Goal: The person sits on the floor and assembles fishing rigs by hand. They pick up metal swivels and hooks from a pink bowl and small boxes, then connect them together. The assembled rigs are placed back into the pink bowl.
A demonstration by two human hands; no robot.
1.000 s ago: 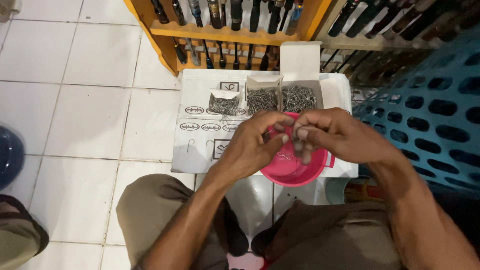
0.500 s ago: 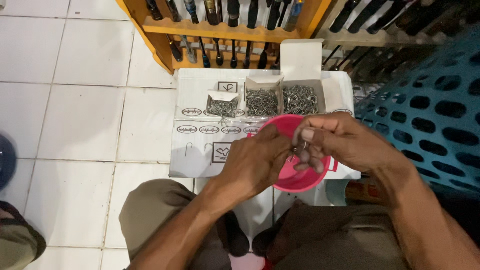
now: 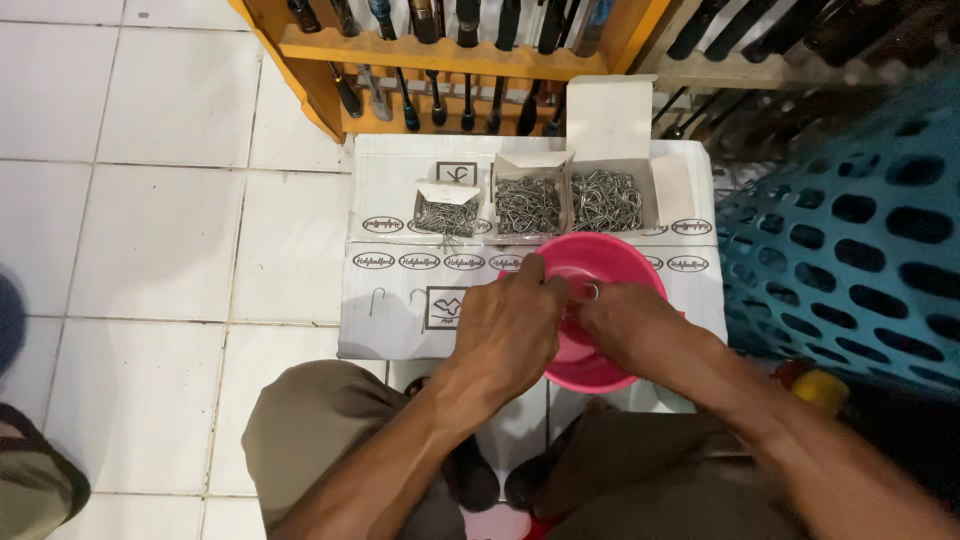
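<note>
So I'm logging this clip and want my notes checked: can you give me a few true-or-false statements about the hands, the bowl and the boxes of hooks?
1. Both hands, left hand and right hand, meet over the pink bowl. True.
2. The bowl sits on the bare floor tiles. False: it rests on a flattened white cardboard sheet.
3. Three open boxes of metal hooks stand in a row beyond the bowl. True.
4. A single hook lies loose on the cardboard. True.
5. The basket at the right is red. False: it is blue.
</note>
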